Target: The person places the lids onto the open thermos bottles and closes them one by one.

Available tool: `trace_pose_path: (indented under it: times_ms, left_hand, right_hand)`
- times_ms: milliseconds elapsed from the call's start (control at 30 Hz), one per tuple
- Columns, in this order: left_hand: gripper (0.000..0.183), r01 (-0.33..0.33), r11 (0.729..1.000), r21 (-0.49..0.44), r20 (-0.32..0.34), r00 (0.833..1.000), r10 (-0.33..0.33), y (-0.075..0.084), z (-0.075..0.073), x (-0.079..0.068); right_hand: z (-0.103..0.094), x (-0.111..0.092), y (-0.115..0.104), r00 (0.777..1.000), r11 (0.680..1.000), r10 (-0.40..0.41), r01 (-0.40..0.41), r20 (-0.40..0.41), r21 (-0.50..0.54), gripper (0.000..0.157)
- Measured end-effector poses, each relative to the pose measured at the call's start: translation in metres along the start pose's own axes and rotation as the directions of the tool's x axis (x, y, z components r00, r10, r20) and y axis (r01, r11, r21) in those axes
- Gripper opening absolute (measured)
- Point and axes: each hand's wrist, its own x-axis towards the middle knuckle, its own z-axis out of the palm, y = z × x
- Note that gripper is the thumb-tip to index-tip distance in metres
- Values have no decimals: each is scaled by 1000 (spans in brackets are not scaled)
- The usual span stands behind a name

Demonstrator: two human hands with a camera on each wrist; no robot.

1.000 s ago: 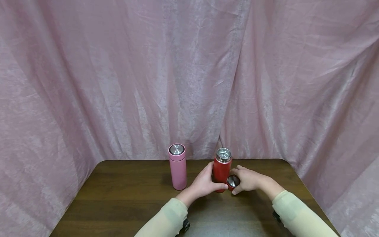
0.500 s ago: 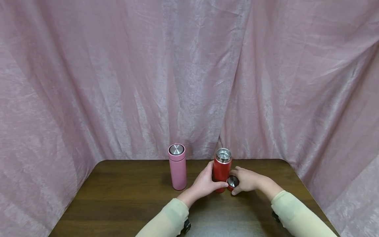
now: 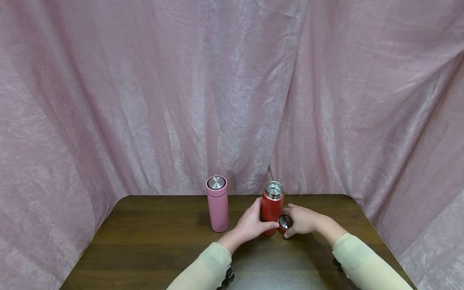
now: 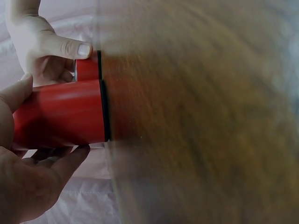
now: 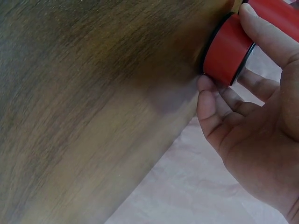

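Observation:
In the head view a red thermos bottle [image 3: 271, 209] stands upright on the table, its steel mouth uncovered. My left hand [image 3: 250, 221] grips its lower body, thumb across the front and fingers behind. Right beside the bottle's base sits its red lid [image 3: 285, 222], steel top facing up. Thumb and fingers of my right hand [image 3: 302, 219] hold this lid from the right. The left wrist view has the black base rim of the bottle [image 4: 63, 114] at the tabletop, close by the lid [image 4: 88, 69]. From the right wrist, the lid [image 5: 227, 50] shows between thumb and fingers.
A pink thermos [image 3: 218, 205] with its lid on stands upright to the left of the red one. The dark wooden table [image 3: 152, 241] has rounded back corners. Pink velvet curtain [image 3: 181, 100] hangs behind it and along both sides.
The right hand and the lid have shifted very slightly left, toward the bottle. Both hands keep their hold, and the bottles stay in place.

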Motion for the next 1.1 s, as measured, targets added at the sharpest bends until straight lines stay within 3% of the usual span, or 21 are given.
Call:
trace_pose_path:
  times_ms: [633,1100]
  left_hand:
    - [74,-34,999,23,16,999,33,-4,-9,-14]
    - [75,-37,999,37,69,997,35,1,-25,-43]
  right_hand:
    - [-12,-8,-9,1000,1000,20,-20,-18,19,65]
    - [-33,-17,-24,998,1000,-12,13,-69,20,60]
